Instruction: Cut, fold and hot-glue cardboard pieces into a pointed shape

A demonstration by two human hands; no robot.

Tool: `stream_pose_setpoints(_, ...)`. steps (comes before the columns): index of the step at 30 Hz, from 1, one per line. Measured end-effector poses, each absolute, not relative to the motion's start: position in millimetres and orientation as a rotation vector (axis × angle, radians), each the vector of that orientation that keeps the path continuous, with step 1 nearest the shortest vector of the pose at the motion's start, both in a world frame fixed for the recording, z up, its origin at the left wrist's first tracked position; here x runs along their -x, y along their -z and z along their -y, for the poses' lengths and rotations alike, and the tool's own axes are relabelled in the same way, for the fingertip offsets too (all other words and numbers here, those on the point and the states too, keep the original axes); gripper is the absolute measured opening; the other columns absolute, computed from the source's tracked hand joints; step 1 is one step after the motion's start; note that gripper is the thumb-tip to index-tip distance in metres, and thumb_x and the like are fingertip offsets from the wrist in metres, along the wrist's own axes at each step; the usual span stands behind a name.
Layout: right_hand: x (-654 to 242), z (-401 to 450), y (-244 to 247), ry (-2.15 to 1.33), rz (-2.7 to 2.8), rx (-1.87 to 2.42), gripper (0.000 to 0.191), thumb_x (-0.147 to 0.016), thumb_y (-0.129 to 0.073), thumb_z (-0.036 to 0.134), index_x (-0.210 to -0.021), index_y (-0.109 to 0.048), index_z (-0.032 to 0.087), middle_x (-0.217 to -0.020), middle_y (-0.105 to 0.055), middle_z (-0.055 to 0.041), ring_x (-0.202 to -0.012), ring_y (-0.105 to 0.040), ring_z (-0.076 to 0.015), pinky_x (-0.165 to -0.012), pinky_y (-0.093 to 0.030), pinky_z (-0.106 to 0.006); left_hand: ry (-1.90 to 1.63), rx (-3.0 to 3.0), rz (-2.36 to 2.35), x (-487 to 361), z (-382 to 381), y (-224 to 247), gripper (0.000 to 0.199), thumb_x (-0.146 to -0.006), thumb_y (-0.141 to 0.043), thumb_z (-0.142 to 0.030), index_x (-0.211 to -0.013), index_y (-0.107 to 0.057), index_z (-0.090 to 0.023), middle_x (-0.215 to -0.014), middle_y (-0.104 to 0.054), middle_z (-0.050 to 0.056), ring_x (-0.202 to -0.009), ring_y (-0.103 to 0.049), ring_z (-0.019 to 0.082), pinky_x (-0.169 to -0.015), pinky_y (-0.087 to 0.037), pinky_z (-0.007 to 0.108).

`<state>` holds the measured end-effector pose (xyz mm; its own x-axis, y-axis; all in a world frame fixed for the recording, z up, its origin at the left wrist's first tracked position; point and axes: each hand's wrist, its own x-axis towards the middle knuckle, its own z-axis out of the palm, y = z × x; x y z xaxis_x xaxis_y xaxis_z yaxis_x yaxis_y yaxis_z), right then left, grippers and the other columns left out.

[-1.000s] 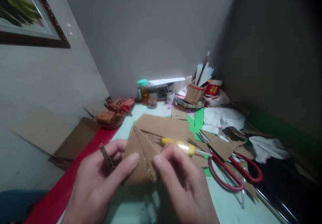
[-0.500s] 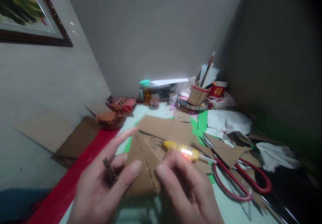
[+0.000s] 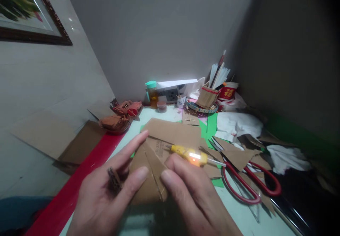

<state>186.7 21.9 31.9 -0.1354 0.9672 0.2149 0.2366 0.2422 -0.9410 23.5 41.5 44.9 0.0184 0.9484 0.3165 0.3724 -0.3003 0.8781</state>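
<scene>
My left hand grips the left side of a folded cardboard piece, thumb on its face and index finger up at its pointed top. A glued seam runs down the piece from the tip. A small dark cardboard scrap shows by the left palm. On the right edge of the piece, my right hand pinches with thumb and index finger. Just beyond that hand lies a yellow glue gun with a lit spot on its body and a clear stick in its end. Flat cardboard sheets lie behind the piece.
Red-handled scissors rest among cardboard scraps on the right. White cloth lies behind them. At the back stand a teal-lidded bottle, a cardboard holder with glue sticks, and a red cup. Brown model cars sit back left.
Both hands keep their hold on the cardboard piece, with only slight finger movement. The whole view has shifted a little, so the surroundings appear slightly higher and further left.
</scene>
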Motion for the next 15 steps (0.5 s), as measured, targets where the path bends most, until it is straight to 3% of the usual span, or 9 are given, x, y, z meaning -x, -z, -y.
stream_pose_setpoints(2, -187, -22, -32, -0.993, 1.572, 1.153, 0.031, -0.101, -0.04, 0.031, -0.071, -0.043, 0.022, -0.08, -0.055, 0.0, -0.085, -0.055, -0.0187, -0.08, -0.039, -0.031, -1.233, -1.995, -1.317, -13, -46, -42, 0.044, -0.087, -0.069, -0.044, -0.13, -0.062, -0.053, -0.132, -0.066, -0.018, -0.111, -0.071, 0.011, -0.085, -0.049, 0.005)
stream_pose_setpoints(7, -185, -24, -28, -0.944, 1.508, 1.065, 0.032, -0.1, -0.042, 0.028, -0.069, -0.041, 0.022, -0.072, -0.05, 0.0022, -0.078, -0.051, -0.0175, -0.074, -0.035, -0.031, -1.204, -2.152, -1.383, -7, -48, -40, 0.039, -0.09, -0.066, -0.044, -0.128, -0.063, -0.053, -0.128, -0.069, -0.022, -0.114, -0.069, 0.007, -0.091, -0.042, 0.003)
stream_pose_setpoints(15, -186, -20, -30, -0.942, 1.519, 1.091, 0.033, -0.099, -0.042, 0.025, -0.066, -0.037, 0.022, -0.069, -0.047, 0.0026, -0.076, -0.049, -0.0175, -0.073, -0.032, -0.032, -1.26, -1.966, -1.394, -20, -43, -43, 0.035, -0.085, -0.071, -0.049, -0.121, -0.07, -0.049, -0.125, -0.072, -0.019, -0.119, -0.067, 0.01, -0.091, -0.047, 0.006)
